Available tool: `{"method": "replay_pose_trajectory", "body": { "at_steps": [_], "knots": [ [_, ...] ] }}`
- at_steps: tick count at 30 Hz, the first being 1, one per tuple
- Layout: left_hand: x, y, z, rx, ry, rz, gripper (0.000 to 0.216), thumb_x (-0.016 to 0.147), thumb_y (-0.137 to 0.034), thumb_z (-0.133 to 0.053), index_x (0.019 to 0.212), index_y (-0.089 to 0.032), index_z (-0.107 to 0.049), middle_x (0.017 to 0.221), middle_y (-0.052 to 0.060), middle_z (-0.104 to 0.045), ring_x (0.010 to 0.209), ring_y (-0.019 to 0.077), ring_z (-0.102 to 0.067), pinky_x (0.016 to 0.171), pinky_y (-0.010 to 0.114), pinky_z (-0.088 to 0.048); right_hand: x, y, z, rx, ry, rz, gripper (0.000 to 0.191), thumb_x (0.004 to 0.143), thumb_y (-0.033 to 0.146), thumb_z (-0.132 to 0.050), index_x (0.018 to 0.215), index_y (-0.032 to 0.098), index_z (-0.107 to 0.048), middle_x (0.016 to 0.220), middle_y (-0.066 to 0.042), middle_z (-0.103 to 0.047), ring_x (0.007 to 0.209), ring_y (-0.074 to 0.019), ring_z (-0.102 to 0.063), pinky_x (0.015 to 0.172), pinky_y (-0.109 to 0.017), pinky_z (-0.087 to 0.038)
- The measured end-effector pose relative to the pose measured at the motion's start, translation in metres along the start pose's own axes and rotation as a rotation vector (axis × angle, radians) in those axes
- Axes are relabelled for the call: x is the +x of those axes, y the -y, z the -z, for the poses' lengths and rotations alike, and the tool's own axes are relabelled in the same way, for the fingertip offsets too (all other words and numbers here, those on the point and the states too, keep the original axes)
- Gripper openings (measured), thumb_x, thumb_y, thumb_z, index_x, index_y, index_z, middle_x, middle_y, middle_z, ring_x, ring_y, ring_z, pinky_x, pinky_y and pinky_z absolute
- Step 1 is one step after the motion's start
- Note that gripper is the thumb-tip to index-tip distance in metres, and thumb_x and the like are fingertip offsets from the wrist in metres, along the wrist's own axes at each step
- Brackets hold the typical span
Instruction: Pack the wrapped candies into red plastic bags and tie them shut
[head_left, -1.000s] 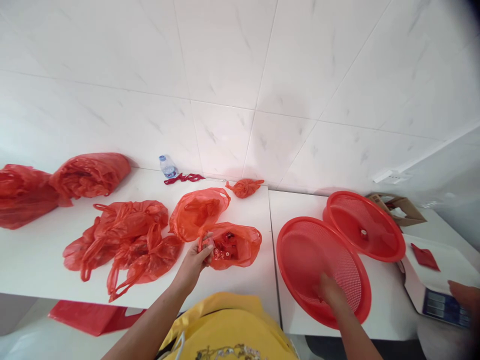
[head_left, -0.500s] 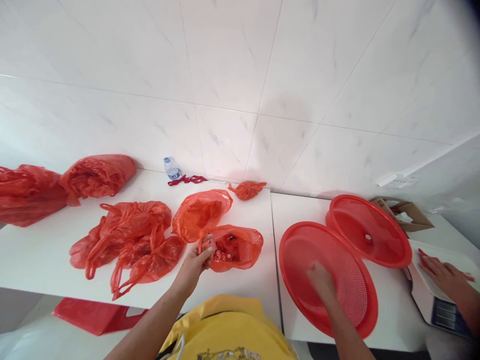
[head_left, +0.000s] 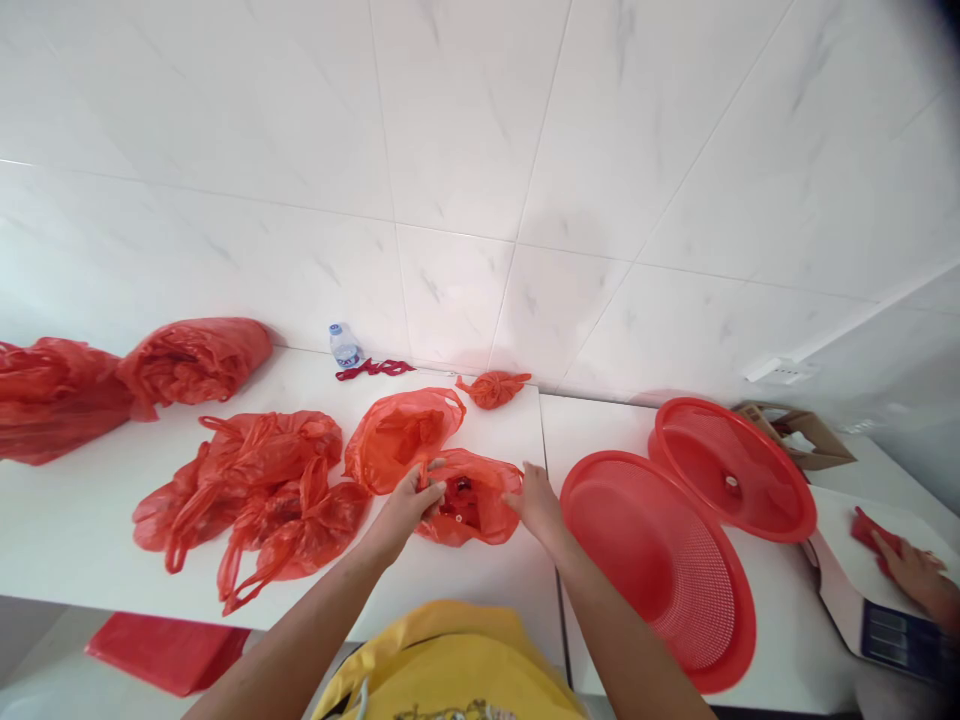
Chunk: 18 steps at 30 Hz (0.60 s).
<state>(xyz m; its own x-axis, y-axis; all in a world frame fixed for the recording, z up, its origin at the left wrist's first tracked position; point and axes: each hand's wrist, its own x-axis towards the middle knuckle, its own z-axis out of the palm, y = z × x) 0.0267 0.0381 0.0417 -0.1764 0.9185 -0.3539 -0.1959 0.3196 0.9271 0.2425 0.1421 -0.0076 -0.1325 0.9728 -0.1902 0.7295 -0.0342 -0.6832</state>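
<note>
A red plastic bag (head_left: 492,512) stands open on the white table in front of me, with small dark red packets (head_left: 461,505) inside it. My left hand (head_left: 411,508) pinches the left side of its mouth. On the opposite side, my right hand (head_left: 537,502) has its fingers closed on the bag's right rim. Just behind is another opened red plastic bag (head_left: 397,435). Several tied, filled red bags (head_left: 262,490) are heaped left of my left hand. To the right of my right hand lies a red mesh basket (head_left: 637,540).
A second red basket (head_left: 739,455) overlaps the first from behind. At far right another person's hand (head_left: 911,570) holds something red over a white scale (head_left: 840,540). A cardboard box (head_left: 821,450), water bottle (head_left: 344,346), small tied bag (head_left: 493,389) and bundled red bags (head_left: 202,360) line the wall.
My right hand has moved left from inside the mesh basket to the bag's right rim. My left hand stays at the bag's left side. The other person's hand shifted slightly on the scale.
</note>
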Motion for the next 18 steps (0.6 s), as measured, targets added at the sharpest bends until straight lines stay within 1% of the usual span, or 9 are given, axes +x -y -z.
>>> {"method": "replay_pose_trajectory", "body": {
  "at_steps": [2, 4, 8, 11, 13, 15, 16, 17, 18],
  "knots": [
    [0.008, -0.016, 0.004, 0.075, 0.014, -0.052, 0.052, 0.078, -0.041, -0.065, 0.123, -0.016, -0.053, 0.064, -0.006, -0.054, 0.057, 0.0111, -0.046, 0.06, 0.026, -0.038, 0.01, -0.005, 0.013, 0.01, 0.062, -0.058, 0.013, 0.071, 0.031, -0.06, 0.076, 0.02, -0.059, 0.082, -0.007, -0.064, 0.077, -0.0224, -0.059, 0.067, -0.033, -0.043],
    [0.017, -0.033, 0.009, 0.127, -0.016, -0.123, 0.043, 0.077, -0.041, -0.064, 0.112, -0.017, -0.058, 0.061, -0.006, -0.051, 0.056, 0.012, -0.047, 0.06, 0.027, -0.039, 0.017, -0.004, 0.033, 0.053, 0.042, -0.04, 0.015, 0.076, 0.034, -0.053, 0.068, 0.021, -0.053, 0.067, -0.001, -0.058, 0.066, -0.017, -0.053, 0.061, -0.029, -0.039],
    [0.034, -0.059, 0.022, 0.328, -0.154, -0.269, 0.014, 0.076, -0.033, -0.06, 0.082, -0.02, -0.061, 0.063, -0.004, -0.051, 0.057, 0.0135, -0.047, 0.058, 0.028, -0.035, 0.018, 0.016, 0.069, 0.353, 0.05, 0.08, 0.022, 0.074, 0.042, -0.059, 0.07, 0.021, -0.051, 0.066, 0.004, -0.056, 0.064, -0.0134, -0.049, 0.062, -0.026, -0.038],
    [0.043, -0.07, 0.029, 0.596, -0.223, -0.409, 0.009, 0.075, -0.027, -0.058, 0.067, -0.022, -0.057, 0.068, -0.001, -0.057, 0.063, 0.0167, -0.05, 0.059, 0.029, -0.034, 0.014, 0.033, 0.081, 0.454, -0.003, 0.132, 0.023, 0.071, 0.043, -0.065, 0.072, 0.021, -0.057, 0.072, 0.002, -0.062, 0.07, -0.0159, -0.053, 0.068, -0.029, -0.04],
    [0.047, -0.075, 0.03, 0.749, -0.242, -0.485, 0.009, 0.073, -0.023, -0.059, 0.064, -0.023, -0.058, 0.074, 0.002, -0.06, 0.068, 0.019, -0.052, 0.06, 0.03, -0.034, 0.015, 0.042, 0.081, 0.503, -0.047, 0.151, 0.024, 0.071, 0.043, -0.068, 0.075, 0.021, -0.059, 0.09, -0.004, -0.068, 0.083, -0.0193, -0.058, 0.076, -0.031, -0.043],
    [0.048, -0.079, 0.028, 0.843, -0.236, -0.512, 0.011, 0.072, -0.02, -0.059, 0.061, -0.023, -0.057, 0.075, 0.003, -0.059, 0.068, 0.0194, -0.052, 0.059, 0.03, -0.032, 0.018, 0.05, 0.075, 0.653, -0.03, 0.197, 0.027, 0.071, 0.045, -0.07, 0.074, 0.021, -0.056, 0.107, -0.008, -0.069, 0.096, -0.0215, -0.06, 0.083, -0.032, -0.044],
    [0.048, -0.08, 0.025, 0.854, -0.222, -0.511, 0.012, 0.072, -0.019, -0.058, 0.06, -0.022, -0.056, 0.073, 0.003, -0.058, 0.066, 0.0187, -0.05, 0.058, 0.03, -0.032, 0.019, 0.054, 0.071, 0.748, -0.001, 0.218, 0.03, 0.071, 0.047, -0.071, 0.072, 0.022, -0.053, 0.107, -0.008, -0.069, 0.097, -0.0215, -0.061, 0.083, -0.032, -0.044],
    [0.047, -0.082, 0.021, 0.84, -0.201, -0.505, 0.013, 0.072, -0.018, -0.058, 0.059, -0.022, -0.055, 0.069, 0.002, -0.057, 0.063, 0.0177, -0.049, 0.057, 0.03, -0.031, 0.021, 0.058, 0.067, 0.836, 0.029, 0.233, 0.034, 0.072, 0.049, -0.071, 0.07, 0.023, -0.05, 0.099, -0.007, -0.07, 0.093, -0.0207, -0.062, 0.081, -0.032, -0.045],
    [0.046, -0.084, 0.016, 0.808, -0.175, -0.501, 0.014, 0.072, -0.018, -0.057, 0.059, -0.022, -0.054, 0.066, 0.0, -0.056, 0.061, 0.0167, -0.047, 0.056, 0.029, -0.03, 0.021, 0.063, 0.062, 0.911, 0.048, 0.239, 0.036, 0.073, 0.051, -0.069, 0.07, 0.023, -0.046, 0.085, -0.004, -0.069, 0.083, -0.0188, -0.062, 0.077, -0.032, -0.046]
  ]
}}
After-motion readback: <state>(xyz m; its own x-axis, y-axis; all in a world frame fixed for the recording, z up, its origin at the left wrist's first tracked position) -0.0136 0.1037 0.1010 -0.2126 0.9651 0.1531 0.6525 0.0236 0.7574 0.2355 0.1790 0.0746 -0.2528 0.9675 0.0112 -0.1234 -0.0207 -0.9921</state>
